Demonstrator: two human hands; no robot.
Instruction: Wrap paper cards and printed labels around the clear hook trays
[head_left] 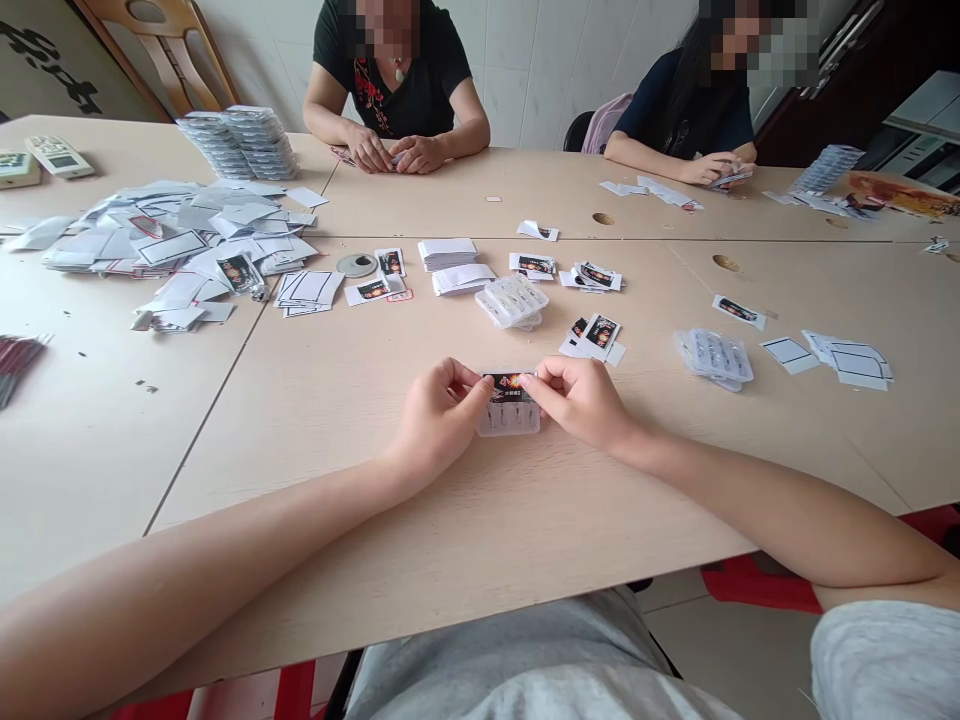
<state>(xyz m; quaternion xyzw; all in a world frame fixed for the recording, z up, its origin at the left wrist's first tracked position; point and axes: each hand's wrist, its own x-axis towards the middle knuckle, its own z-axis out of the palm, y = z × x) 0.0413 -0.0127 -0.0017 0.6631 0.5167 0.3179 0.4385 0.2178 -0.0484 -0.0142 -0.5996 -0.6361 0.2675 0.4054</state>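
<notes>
My left hand (439, 425) pinches the upper left corner of a clear plastic box (508, 420), and my right hand (589, 405) pinches the upper right, the thumbs at opposite ends of a black label (504, 388) on its upper half. The box sits between the hands, on or just above the counter (525, 520); I can't tell which. Slim items show in its lower half (too small for me to make out). Just beyond the hands I see stacked clear boxes (512, 302) and black-printed cards (601, 335); more boxes (712, 357) lie right of the right hand. Beyond the left hand, leftward, spreads a heap of white slips (176, 240). Past the hands, 2 people (401, 105) sit across the counter.
</notes>
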